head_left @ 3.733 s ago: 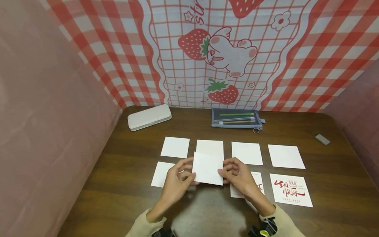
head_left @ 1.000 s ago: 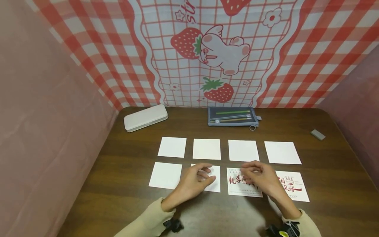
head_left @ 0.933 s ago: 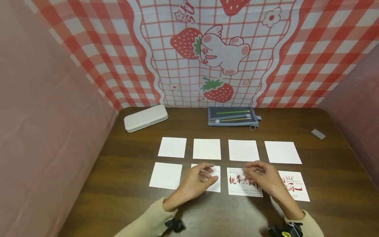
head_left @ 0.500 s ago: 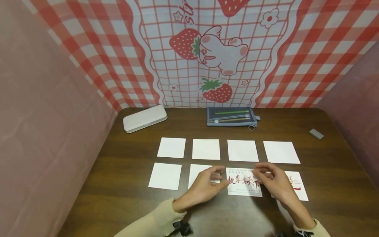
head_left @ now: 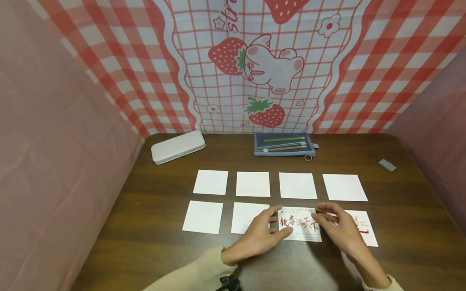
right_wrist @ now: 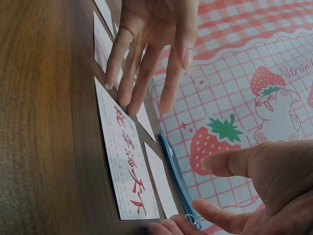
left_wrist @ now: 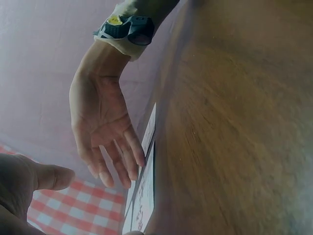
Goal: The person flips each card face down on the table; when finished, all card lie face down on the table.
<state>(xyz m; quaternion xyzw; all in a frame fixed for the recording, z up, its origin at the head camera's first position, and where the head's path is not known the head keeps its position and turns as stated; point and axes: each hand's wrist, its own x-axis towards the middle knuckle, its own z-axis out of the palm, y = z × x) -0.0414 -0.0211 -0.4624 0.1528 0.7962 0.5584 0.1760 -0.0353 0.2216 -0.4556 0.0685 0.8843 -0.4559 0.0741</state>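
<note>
While both hands have slid rightward since a second ago, the head view shows the left hand (head_left: 263, 234) with straight fingers at the left edge of the red-lettered card (head_left: 299, 224), thumb tip on its near left corner, and no longer over the blank card (head_left: 246, 212) beside it. The right hand (head_left: 338, 228), fingers relaxed and holding nothing, rests at that card's right edge, partly covering the second printed card (head_left: 362, 230). The lettered card lies flat in the front row on the table (head_left: 164, 250), now fully uncovered. From the left wrist, the right hand (left_wrist: 105, 142) hangs spread above the cards. From the right wrist, the left hand (right_wrist: 146, 54) reaches its straight fingers to the lettered card (right_wrist: 124, 161).
</note>
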